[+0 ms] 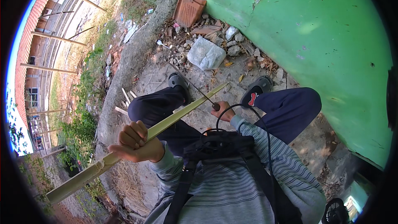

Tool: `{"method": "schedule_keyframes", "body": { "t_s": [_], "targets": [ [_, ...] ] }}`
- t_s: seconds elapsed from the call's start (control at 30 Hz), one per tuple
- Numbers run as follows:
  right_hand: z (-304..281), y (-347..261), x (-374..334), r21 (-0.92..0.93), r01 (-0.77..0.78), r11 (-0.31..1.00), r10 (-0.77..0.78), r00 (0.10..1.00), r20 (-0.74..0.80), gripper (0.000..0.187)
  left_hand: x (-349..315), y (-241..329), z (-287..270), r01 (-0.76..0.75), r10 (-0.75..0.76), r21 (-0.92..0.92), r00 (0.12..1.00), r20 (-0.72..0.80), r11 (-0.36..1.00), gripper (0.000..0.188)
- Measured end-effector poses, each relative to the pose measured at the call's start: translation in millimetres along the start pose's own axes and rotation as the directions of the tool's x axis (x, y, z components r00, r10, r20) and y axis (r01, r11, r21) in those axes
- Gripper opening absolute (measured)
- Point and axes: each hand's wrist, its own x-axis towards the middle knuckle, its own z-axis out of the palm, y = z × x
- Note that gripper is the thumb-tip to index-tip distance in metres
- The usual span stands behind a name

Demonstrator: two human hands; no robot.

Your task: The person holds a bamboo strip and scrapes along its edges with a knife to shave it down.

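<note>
A long pale green bamboo strip (182, 114) slants across my lap, from low on the left up to the middle. My left hand (139, 144) is closed around it near a node, and the strip's lower end juts out past that hand. In my right hand (225, 111) is the dark handle of a knife (191, 82) with a long, thin, dark blade. The blade points up and left, crossing the strip close to its far end. Whether the blade touches the bamboo I cannot tell.
A whitish block (206, 53) lies among rubble beyond my feet, with an orange-brown clay block (189, 9) behind it. On the right rises a green wall (319, 37). A low concrete ledge (128, 58) runs along the left. Cut bamboo pieces (125, 99) lie beside my left knee.
</note>
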Motion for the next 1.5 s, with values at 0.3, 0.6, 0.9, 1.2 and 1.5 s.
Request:
{"method": "schedule_keyframes", "body": {
  "t_s": [0.3, 0.6, 0.9, 1.2, 1.5],
  "targets": [
    [18, 10, 3, 0.197, -0.111, 0.974, 0.130, 0.988, -0.083, 0.028, -8, 2, 9, 0.016, -0.005, 0.076, 0.988, -0.151, 0.997, 0.064],
    [36, 30, 13, 0.175, -0.028, 0.984, 0.055, 0.987, -0.148, 0.032, -15, 3, -4, 0.029, -0.023, -0.082, 0.997, 0.069, 0.996, 0.064],
    [26, 22, 8, 0.233, -0.162, 0.959, 0.199, 0.970, -0.144, 0.025, -27, 4, -5, -0.017, 0.025, -0.084, 0.995, 0.095, 0.996, 0.065],
    [19, 18, 8, 0.411, -0.083, 0.908, 0.130, 0.988, -0.088, 0.023, -19, 5, 3, 0.015, -0.014, 0.024, 0.999, -0.044, 1.000, 0.064],
    [-15, -32, -11, 0.310, 0.060, 0.949, -0.031, 0.995, -0.098, 0.028, -15, 10, 6, 0.117, -0.108, -0.007, 0.938, 0.329, 0.993, 0.051]
  ]
}}
